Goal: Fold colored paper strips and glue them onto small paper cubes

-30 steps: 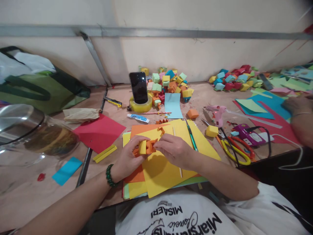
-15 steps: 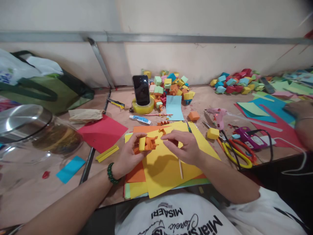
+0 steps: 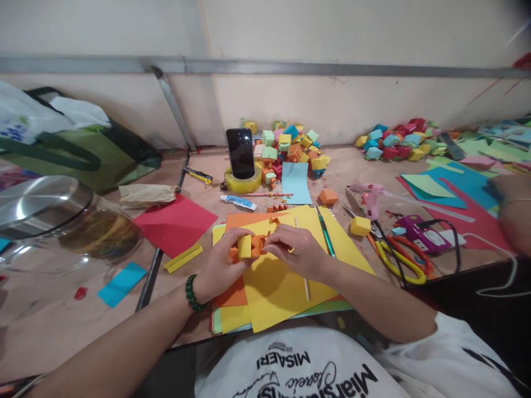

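Note:
My left hand is closed around a small folded paper box, yellow on its left side with cut orange flaps on the right. My right hand pinches at the orange flaps, its fingertips touching their right edge. Both hands are above a stack of coloured paper with a yellow sheet on top. A thin wooden stick shows below my right hand, partly hidden by it. Small orange cut pieces lie just beyond the hands. A green craft knife rests on the sheet to the right.
Behind stand a phone on a tape roll and a heap of paper cubes. To the right are a pink glue gun, yellow-handled scissors and another person's arm. A glass jar stands left.
My right hand has moved left and closed its fingers onto the orange flaps. The craft knife and the stick's upper end now show more. My left hand still holds the paper box.

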A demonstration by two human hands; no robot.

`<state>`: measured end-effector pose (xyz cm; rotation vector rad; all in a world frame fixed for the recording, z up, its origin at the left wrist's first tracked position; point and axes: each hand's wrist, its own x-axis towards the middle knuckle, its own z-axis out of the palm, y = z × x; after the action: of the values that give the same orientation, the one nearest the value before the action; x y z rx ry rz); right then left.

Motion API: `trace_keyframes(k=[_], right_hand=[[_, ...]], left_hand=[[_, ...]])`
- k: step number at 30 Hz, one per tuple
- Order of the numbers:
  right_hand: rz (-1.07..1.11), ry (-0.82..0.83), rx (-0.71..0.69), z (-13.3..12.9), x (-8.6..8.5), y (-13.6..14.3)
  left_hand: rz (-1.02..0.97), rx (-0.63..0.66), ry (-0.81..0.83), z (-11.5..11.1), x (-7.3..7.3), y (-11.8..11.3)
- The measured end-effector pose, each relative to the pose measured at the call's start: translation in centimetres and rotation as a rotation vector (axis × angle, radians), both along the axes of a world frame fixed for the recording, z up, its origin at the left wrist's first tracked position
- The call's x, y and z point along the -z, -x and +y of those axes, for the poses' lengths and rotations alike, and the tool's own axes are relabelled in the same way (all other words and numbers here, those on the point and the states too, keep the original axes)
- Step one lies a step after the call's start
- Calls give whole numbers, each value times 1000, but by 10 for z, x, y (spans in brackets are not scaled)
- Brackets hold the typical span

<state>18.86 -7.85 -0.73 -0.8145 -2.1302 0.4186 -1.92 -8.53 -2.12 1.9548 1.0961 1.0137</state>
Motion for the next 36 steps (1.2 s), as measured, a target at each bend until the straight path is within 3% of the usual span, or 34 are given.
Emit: trace_keyframes(k=[7, 11, 15, 20, 24, 27, 31, 36], right_hand=[[39, 113, 18, -4, 2, 1], [168, 207, 87, -6, -7, -4], [216, 458, 22, -7, -13, -1], [254, 660, -28, -2, -1, 5], [447, 686, -96, 2, 6, 4], [428, 671, -91, 4, 8, 4], [281, 582, -33, 5, 6, 5], [144, 449, -20, 3, 2, 6]], left_hand=[[63, 4, -105, 0, 0, 0], [103, -18, -149, 1, 2, 2], [188, 19, -206, -2, 0, 1], [123, 45, -168, -9, -1, 0], [-90, 44, 104, -5, 4, 2], [-186, 25, 221, 1, 7, 1], [-229, -13, 211, 5, 5, -2], [-95, -32, 38, -3, -3, -2]])
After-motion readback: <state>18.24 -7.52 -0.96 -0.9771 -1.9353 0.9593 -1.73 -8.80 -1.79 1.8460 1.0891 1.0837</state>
